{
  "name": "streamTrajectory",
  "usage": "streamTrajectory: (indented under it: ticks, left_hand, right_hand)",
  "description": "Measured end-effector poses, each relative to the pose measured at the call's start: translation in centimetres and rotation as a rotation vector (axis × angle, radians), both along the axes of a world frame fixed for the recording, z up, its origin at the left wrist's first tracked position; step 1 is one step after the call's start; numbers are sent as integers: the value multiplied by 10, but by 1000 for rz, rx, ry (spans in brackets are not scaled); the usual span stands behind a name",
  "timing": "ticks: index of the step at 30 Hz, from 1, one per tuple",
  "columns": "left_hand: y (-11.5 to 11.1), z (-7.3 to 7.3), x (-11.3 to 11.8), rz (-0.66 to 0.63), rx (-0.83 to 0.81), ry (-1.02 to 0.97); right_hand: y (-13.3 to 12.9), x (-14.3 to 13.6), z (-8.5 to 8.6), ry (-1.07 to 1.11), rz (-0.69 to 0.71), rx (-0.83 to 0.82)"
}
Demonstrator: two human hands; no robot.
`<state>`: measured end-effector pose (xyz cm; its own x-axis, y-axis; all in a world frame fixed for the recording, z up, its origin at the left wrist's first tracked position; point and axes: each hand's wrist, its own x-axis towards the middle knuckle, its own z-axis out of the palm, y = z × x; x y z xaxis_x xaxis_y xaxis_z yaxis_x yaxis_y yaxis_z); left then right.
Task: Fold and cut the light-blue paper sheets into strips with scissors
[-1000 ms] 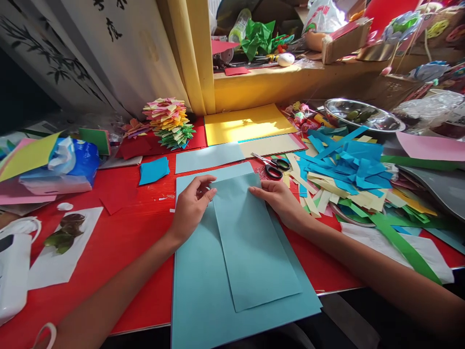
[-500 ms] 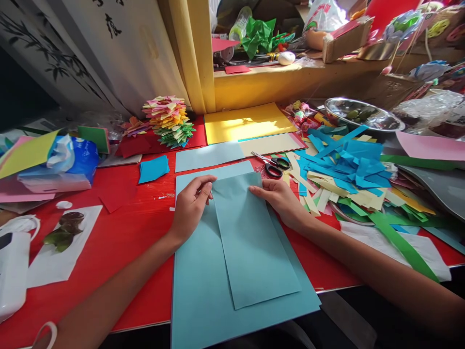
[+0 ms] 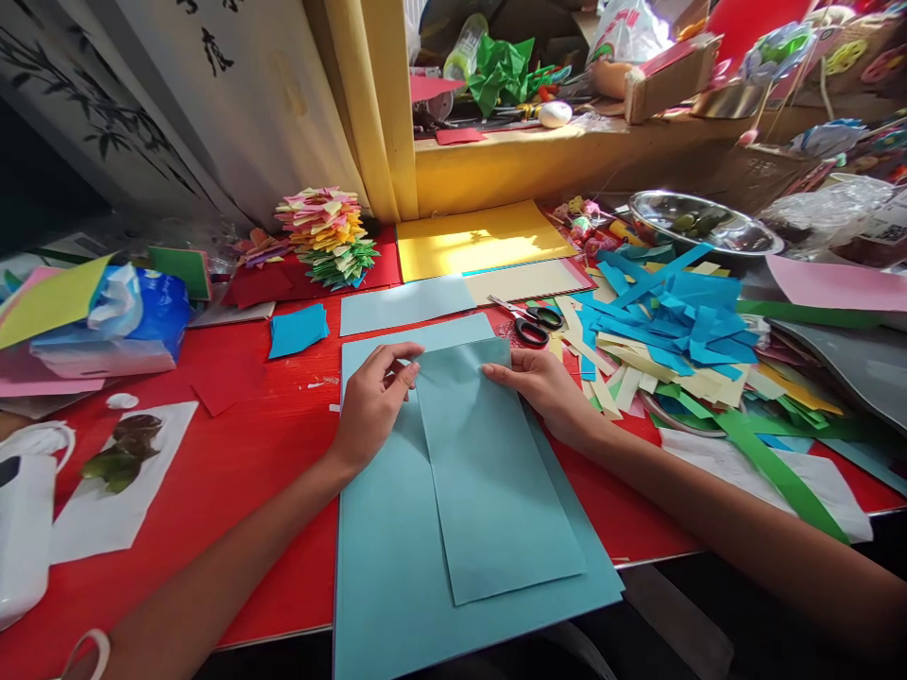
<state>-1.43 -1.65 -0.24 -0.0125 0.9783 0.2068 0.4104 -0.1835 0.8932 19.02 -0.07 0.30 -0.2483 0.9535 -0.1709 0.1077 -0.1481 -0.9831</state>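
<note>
A narrow teal paper [image 3: 503, 482] lies over larger teal sheets [image 3: 383, 576] that reach past the table's front edge. My left hand [image 3: 375, 401] is closed at the narrow paper's top left corner, with thumb and fingertips together. At the top right corner, my right hand [image 3: 542, 387] pinches the same paper, thumb on top. The paper's top edge is slightly bent between both hands. Black-handled scissors [image 3: 531, 321] lie just beyond my right hand. Behind the sheets are a pale blue strip [image 3: 407, 304] and a yellow sheet [image 3: 482, 241].
Blue, cream and green paper strips [image 3: 680, 331] are heaped at the right, before a metal bowl [image 3: 709, 227]. A folded-paper stack [image 3: 330, 236] stands at the back left. Blue squares [image 3: 299, 331] and a white device [image 3: 25, 538] lie on the red table [image 3: 262, 510].
The view has shifted very slightly. Both hands stay at the top corners of the narrow teal paper, and the left fingertips have shifted a little.
</note>
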Motion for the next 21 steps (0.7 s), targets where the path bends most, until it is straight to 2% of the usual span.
streamTrajectory:
  ticks: [4,9,15,21]
  left_hand:
    - [0,0,1,-53,41,72]
    - [0,1,2,-142,64,158]
    - [0,1,1,-117,34,70]
    - [0,1,-1,-81,1,-4]
  right_hand:
    - [-1,-1,2,3,18,-1]
    - [0,0,-2,19,109,-41]
    - [6,2,-9,235,107,-103]
    - [7,4,-5,438,182,-250]
